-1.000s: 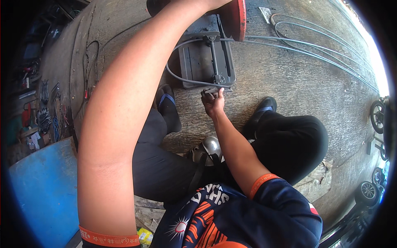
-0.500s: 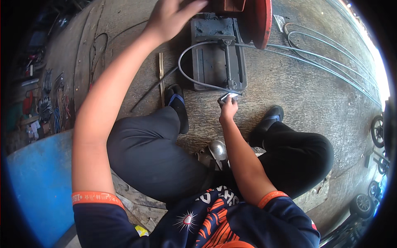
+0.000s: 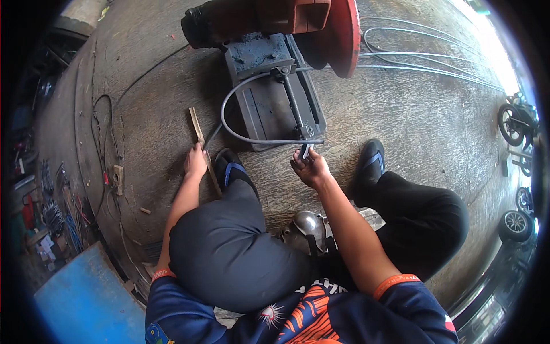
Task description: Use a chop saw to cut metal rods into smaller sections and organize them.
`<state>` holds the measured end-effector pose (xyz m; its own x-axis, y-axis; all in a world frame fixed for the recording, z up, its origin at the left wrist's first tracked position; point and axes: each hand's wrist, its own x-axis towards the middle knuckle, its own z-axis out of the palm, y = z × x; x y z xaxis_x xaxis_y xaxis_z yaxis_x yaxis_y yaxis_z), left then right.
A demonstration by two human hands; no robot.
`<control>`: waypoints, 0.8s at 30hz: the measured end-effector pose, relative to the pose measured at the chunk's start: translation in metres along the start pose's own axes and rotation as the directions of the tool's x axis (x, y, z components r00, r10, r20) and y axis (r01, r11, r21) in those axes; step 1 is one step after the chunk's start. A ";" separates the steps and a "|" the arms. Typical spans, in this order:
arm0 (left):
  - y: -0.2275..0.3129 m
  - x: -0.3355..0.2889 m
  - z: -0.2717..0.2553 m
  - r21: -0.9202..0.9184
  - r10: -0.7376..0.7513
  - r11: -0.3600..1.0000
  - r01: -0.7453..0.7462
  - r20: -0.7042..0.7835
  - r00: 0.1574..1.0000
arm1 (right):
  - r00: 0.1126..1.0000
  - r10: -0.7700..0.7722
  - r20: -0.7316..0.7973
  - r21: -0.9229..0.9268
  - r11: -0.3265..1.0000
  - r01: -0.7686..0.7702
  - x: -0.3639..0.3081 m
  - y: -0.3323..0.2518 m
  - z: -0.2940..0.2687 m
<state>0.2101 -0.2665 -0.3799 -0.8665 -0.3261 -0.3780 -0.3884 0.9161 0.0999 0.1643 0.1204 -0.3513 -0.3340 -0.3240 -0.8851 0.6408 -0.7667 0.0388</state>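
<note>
In front of me a chop saw stands on the floor, its dark base (image 3: 252,109) below a red blade guard (image 3: 346,40). A grey metal rod (image 3: 224,106), bent into a loop, passes through the saw's vise (image 3: 289,92), and its end lies over the front edge of the base. My right hand (image 3: 313,169) has its fingers curled around the small crank handle (image 3: 305,150) at the vise screw's near end. Beside my left foot, my left hand (image 3: 196,161) looks closed on a dark rod (image 3: 213,135), next to a thin wooden strip (image 3: 195,121); its fingertips are mostly hidden.
Long bent rods (image 3: 424,56) stretch over the floor to the right. A black cable (image 3: 152,74) runs left from the saw. A shiny metal bowl-shaped piece (image 3: 309,222) lies between my legs. A blue panel (image 3: 91,298) is at lower left; motorcycles (image 3: 513,123) stand far right.
My left hand has come down from beside the saw's top to the floor by the wooden strip. My right hand stays at the vise handle, its palm turned up more. The view has shifted.
</note>
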 end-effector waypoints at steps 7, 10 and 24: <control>-0.014 -0.021 0.009 0.007 -0.084 0.996 0.084 0.102 0.991 | 1.000 0.012 -0.015 -0.298 0.954 -0.016 -0.028 0.041 -0.013; -0.017 -0.052 0.016 -0.091 -0.104 0.990 0.108 0.043 0.994 | 0.994 -0.043 -0.097 -0.525 0.851 -0.015 -0.034 0.056 -0.022; 0.065 -0.080 -0.265 0.222 0.466 0.866 -0.449 -0.032 0.884 | 0.839 -0.077 0.538 -0.721 0.473 0.506 -0.078 0.102 0.114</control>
<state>0.1712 -0.2425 -0.0990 -0.9571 0.1314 -0.2581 0.1221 0.9912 0.0517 0.1772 0.0042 -0.2252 -0.7017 -0.5108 -0.4966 0.6329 -0.1269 -0.7638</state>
